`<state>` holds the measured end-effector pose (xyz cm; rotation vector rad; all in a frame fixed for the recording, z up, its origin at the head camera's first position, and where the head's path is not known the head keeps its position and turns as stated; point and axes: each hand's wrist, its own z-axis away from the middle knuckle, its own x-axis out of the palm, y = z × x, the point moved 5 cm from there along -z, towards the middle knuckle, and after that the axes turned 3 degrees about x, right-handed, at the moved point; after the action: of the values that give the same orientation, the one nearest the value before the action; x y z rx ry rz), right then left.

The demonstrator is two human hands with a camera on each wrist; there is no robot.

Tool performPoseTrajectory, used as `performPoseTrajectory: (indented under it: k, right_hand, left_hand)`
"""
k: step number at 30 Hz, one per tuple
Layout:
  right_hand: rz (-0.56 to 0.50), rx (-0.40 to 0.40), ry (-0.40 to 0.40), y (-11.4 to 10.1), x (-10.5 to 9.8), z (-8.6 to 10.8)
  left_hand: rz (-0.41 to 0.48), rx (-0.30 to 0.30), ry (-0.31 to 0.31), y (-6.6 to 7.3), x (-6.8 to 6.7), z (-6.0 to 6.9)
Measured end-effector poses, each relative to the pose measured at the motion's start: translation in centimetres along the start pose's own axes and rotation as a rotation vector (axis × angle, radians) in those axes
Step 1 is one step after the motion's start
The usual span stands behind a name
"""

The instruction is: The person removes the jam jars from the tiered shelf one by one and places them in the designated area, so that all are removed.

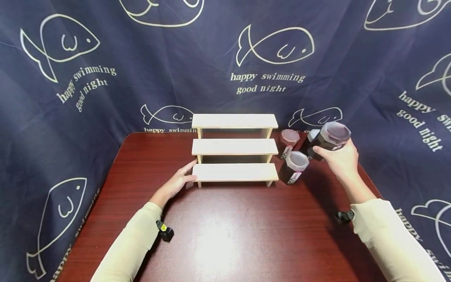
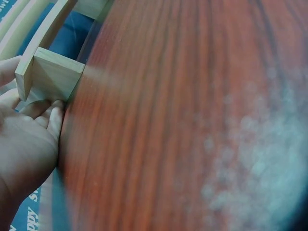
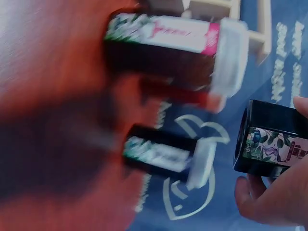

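Observation:
A three-step wooden display shelf (image 1: 235,172) stands at the table's far side. At its left end my left hand (image 1: 176,183) holds the lowest step, the thumb against the board and other fingers by the side leg (image 2: 57,70). In my right hand (image 1: 344,158) is a dark jar (image 1: 332,135) with a translucent lid, gripped around its body and raised above the table. Its floral label (image 3: 272,147) shows in the right wrist view. Nearby stand a jar with a whitish lid (image 1: 294,168), a reddish-lidded jar (image 1: 289,143) and another dark jar (image 1: 311,141), partly hidden.
The dark red table (image 1: 169,250) has a bright glare patch in front of the shelf. A navy curtain (image 1: 211,62) with fish drawings hangs close behind and at both sides. The standing jars are crowded against the shelf's right side.

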<state>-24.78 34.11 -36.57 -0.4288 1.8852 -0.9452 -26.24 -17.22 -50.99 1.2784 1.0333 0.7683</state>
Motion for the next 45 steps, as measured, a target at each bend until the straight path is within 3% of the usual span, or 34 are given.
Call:
performPoseTrajectory:
  k: [10,17,33,45]
  right_hand:
    - [0.072,0.075,-0.047,6.4,0.8,-0.2]
    - [0.13,0.107,-0.079,9.2,2.0,0.0]
    - [0.121,0.141,-0.094,11.2,3.3,0.9]
    - [0.148,0.156,-0.112,11.2,3.7,1.2]
  left_hand:
    - [0.01,0.005,-0.007,0.2,0.2,0.0]
    - [0.005,-0.013,-0.004,0.3,0.2,0.1]
    - [-0.001,-0.016,-0.006,0.4,0.1,0.1]
    - [0.02,-0.014,-0.014,0.3,0.1,0.1]
